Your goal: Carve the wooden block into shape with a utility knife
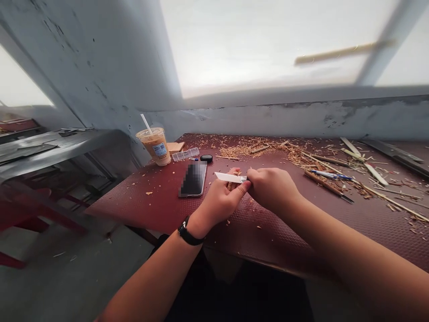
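Over the dark red table [161, 192], my right hand [275, 190] is closed round the handle of a knife [228, 177], whose pale, slanted blade points left. My left hand [217, 199], with a black watch at the wrist, is closed on a small light-brown piece of wood [231, 185]. The blade lies across the wood, and my left thumb reaches toward the blade's base. Fingers and blade hide most of the wood. Left of my hands lies a phone [193, 179] with a blurred screen.
A cup of iced drink [156, 145] with a straw stands at the table's left corner. Nearby are a clear plastic case [186, 154] and a black oval case [206, 158]. Wood shavings [241, 145], a blue-white pen [330, 175] and a chisel-like tool [326, 185] lie to the right.
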The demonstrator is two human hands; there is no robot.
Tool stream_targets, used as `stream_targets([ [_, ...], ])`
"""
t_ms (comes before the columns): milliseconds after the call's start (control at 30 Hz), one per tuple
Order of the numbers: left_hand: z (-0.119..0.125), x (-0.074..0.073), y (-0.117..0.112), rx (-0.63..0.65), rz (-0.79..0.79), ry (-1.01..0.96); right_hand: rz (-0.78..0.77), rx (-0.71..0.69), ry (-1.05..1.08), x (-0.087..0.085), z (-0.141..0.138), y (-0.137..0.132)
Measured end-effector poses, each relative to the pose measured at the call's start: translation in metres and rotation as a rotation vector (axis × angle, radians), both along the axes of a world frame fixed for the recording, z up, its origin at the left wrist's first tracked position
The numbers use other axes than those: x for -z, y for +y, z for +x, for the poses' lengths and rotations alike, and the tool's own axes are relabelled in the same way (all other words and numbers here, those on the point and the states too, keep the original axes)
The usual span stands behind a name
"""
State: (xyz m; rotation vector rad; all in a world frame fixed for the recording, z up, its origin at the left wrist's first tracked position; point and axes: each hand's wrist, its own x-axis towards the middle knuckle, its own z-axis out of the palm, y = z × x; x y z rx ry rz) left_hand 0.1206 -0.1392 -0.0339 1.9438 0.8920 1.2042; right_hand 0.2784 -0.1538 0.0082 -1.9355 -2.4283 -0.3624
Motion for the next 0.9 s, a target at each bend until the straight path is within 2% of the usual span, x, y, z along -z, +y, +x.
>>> stream_targets([
  [100,0.004,-0.001,0.001,-0.030,-0.038,-0.032,0.027,0.105,0.010,0.003,-0.007,-0.007],
  [200,0.006,-0.003,0.000,-0.038,-0.056,-0.044,0.034,0.130,0.016,0.004,-0.010,-0.010],
  [500,-0.013,-0.024,-0.005,0.099,-0.029,0.063,0.004,-0.076,0.011,-0.007,0.003,0.005],
  [600,-0.010,-0.026,-0.009,0.031,-0.024,0.059,0.010,-0.079,0.009,-0.005,0.007,0.006],
  [767,0.005,-0.019,-0.019,-0.073,0.021,0.063,0.018,-0.056,0.001,0.002,0.017,0.006],
  [900,0.008,-0.015,-0.017,-0.131,0.053,0.096,0.005,-0.051,0.001,0.003,0.023,0.010],
])
